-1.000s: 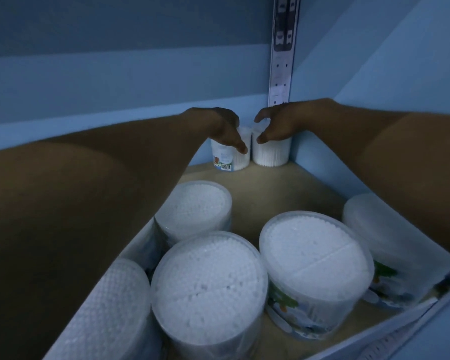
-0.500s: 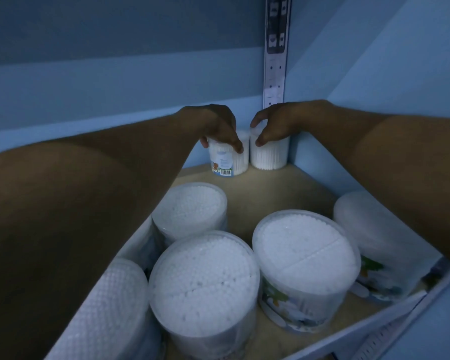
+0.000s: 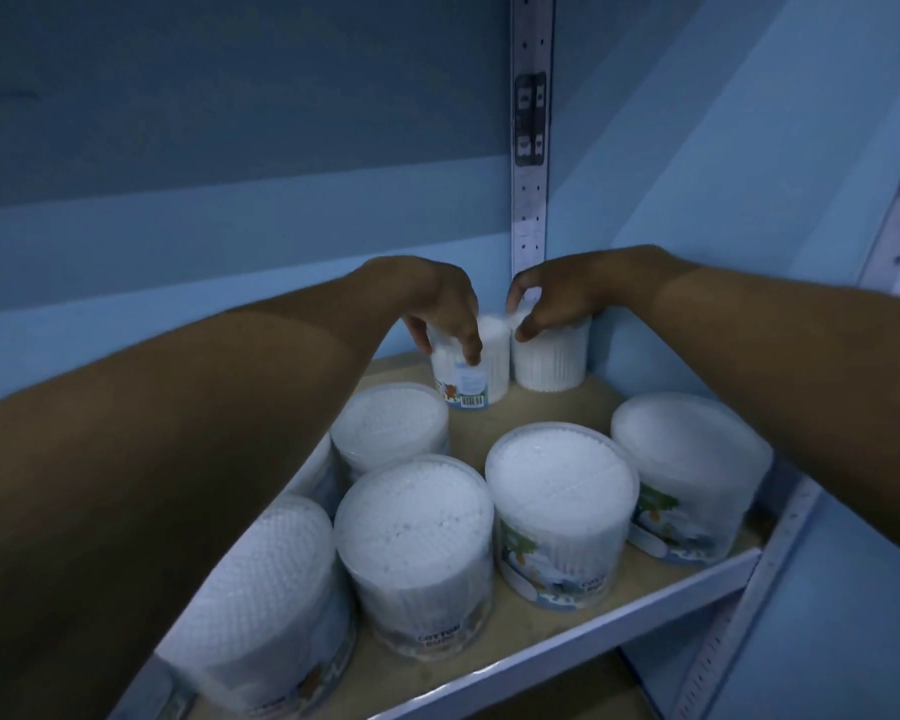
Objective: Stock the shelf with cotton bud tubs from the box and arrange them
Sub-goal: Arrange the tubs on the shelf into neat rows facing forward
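Observation:
Two cotton bud tubs stand at the back right corner of the shelf. My left hand grips the top of the left back tub, which shows a label with a barcode and leans slightly. My right hand rests on the top of the right back tub, fingers curled over its lid. Several larger-looking tubs stand nearer the front, among them one at the centre and one beside it. No box is in view.
A perforated metal upright runs up the back corner. Blue walls close the shelf at the back and right. The white front lip edges the shelf. My left forearm covers the shelf's left part. Bare board shows between the back and front tubs.
The view has dropped and closed in a little. My left hand has tilted and shifted the left back tub slightly forward; my right hand stays on the right back tub.

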Available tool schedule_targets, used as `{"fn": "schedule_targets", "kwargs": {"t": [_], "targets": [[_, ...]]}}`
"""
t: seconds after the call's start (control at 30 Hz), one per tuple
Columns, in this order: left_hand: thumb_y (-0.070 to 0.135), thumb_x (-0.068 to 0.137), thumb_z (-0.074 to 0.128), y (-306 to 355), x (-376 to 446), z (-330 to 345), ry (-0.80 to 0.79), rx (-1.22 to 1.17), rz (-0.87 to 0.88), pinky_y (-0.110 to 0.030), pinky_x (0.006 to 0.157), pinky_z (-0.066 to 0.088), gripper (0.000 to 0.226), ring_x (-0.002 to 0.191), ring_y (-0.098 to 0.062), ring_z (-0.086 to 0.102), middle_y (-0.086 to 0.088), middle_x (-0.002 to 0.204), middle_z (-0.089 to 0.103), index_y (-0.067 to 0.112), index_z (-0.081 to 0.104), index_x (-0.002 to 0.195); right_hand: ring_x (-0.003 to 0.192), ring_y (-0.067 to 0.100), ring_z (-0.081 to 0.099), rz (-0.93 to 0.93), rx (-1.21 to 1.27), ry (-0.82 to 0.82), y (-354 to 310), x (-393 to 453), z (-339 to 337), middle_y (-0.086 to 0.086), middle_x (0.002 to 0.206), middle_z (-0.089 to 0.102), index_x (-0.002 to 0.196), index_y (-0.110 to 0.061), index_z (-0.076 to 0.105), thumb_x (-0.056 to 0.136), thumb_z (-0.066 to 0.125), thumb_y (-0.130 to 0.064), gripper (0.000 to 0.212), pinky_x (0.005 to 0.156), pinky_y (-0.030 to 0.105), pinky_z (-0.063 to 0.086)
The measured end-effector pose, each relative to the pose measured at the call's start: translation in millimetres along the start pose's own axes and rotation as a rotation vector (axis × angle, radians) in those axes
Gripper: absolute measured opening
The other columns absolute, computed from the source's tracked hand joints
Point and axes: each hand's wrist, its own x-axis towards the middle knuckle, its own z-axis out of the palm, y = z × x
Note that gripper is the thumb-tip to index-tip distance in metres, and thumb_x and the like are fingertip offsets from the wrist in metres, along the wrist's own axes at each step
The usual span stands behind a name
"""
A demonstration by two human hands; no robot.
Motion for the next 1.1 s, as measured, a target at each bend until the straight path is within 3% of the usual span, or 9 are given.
{"fn": "schedule_targets", "kwargs": {"t": [0.13,0.3,0.47,0.63,0.7,0.8,0.9,1.0,1.1], "targets": [[0.027,0.073,0.087,4,-12,2,0.004,0.009,-0.01,-0.037,0.084,0.061,0.069,0.1,-0.03,0.068,-0.008,0.13,0.052,0.008,0.058,0.133,0.096,0.012,0.053,-0.022,-0.026,-0.006,-3,-15,0,-0.007,0.121,0.052,0.118,-0.034,0.056,0.085,0.073,-0.04,0.037,0.076,0.026,0.04],[0.042,0.069,0.088,7,-19,4,0.024,0.042,-0.04,-0.035,0.081,0.061,0.076,0.093,-0.029,0.069,-0.007,0.128,0.052,0.009,0.057,0.13,0.114,0.019,0.05,-0.008,-0.048,-0.055,-7,-24,-1,-0.006,0.13,0.05,0.116,-0.039,0.051,0.08,0.075,-0.032,0.044,0.096,0.037,0.048],[0.047,0.065,0.089,8,-19,7,0.049,0.05,-0.072,-0.031,0.075,0.062,0.073,0.094,-0.029,0.068,-0.009,0.126,0.057,0.006,0.059,0.117,0.121,0.022,0.05,-0.008,-0.016,-0.112,-9,-32,-4,-0.006,0.138,0.05,0.118,-0.042,0.045,0.075,0.078,-0.021,0.058,0.1,0.045,0.05],[0.053,0.063,0.087,11,-20,3,0.029,0.055,-0.102,-0.034,0.083,0.06,0.098,0.099,-0.03,0.068,-0.009,0.14,0.05,0.007,0.047,0.139,0.13,0.021,0.046,-0.022,0.045,-0.082,-6,-37,-9,-0.011,0.141,0.049,0.133,-0.05,0.039,0.076,0.08,-0.041,0.071,0.106,0.047,0.045],[0.056,0.062,0.086,12,-20,-1,0.025,0.095,-0.093,-0.039,0.09,0.058,0.105,0.106,-0.031,0.066,-0.01,0.143,0.049,0.01,0.041,0.146,0.131,0.02,0.046,-0.016,0.038,-0.035,-6,-36,-13,-0.012,0.143,0.048,0.133,-0.05,0.042,0.074,0.078,-0.054,0.069,0.101,0.043,0.049],[0.053,0.067,0.084,12,-21,-4,0.024,0.134,-0.031,-0.042,0.1,0.052,0.103,0.128,-0.029,0.052,-0.006,0.149,0.043,0.016,0.036,0.15,0.131,0.021,0.045,0.041,-0.028,0.0,-8,-40,-18,-0.007,0.149,0.042,0.139,-0.038,0.047,0.082,0.072,-0.056,0.066,0.086,0.031,0.047],[0.051,0.069,0.084,11,-21,-5,-0.014,0.187,0.021,-0.044,0.107,0.045,0.106,0.14,-0.028,0.039,0.0,0.157,0.033,0.024,0.028,0.155,0.132,0.023,0.044,0.062,-0.12,0.006,-10,-40,-17,-0.003,0.152,0.039,0.144,-0.029,0.046,0.086,0.066,-0.058,0.068,0.083,0.028,0.043],[0.044,0.07,0.086,8,-18,-3,-0.029,0.167,0.02,-0.042,0.105,0.048,0.103,0.137,-0.027,0.043,-0.002,0.155,0.038,0.022,0.03,0.154,0.116,0.023,0.052,0.084,-0.106,-0.035,-11,-37,-15,-0.001,0.146,0.044,0.14,-0.027,0.052,0.085,0.07,-0.054,0.064,0.086,0.029,0.051],[0.04,0.071,0.087,6,-16,-1,-0.018,0.136,0.027,-0.039,0.098,0.054,0.093,0.123,-0.026,0.054,-0.004,0.144,0.049,0.014,0.042,0.148,0.11,0.03,0.058,0.107,-0.034,-0.084,-10,-32,-15,0.0,0.138,0.049,0.129,-0.03,0.06,0.078,0.079,-0.049,0.057,0.083,0.042,0.061]]}}
